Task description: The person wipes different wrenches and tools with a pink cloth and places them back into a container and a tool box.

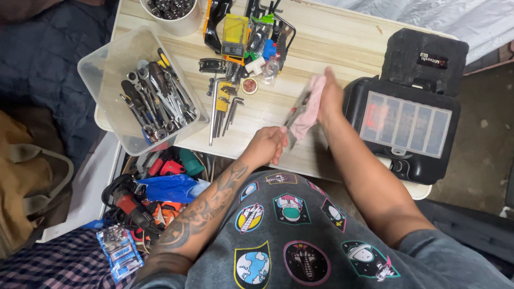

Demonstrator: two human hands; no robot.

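Observation:
My left hand [266, 145] grips the handle end of a pair of pliers [295, 114] held over the front part of the pale wooden table [326, 43]. My right hand [329, 96] presses a pink cloth [309, 109] against the upper part of the pliers; it is blurred by motion. The cloth wraps around the tool, so its jaws are mostly hidden. Both forearms reach forward from my lap.
A clear plastic tub [101, 67] of wrenches and screwdrivers overhangs the table's left edge. Hex keys [225, 109], small tools and packets lie at the centre back, beside a white cup of sockets [171, 13]. A black tool case [407, 128] stands right. Power tools crowd the floor at left.

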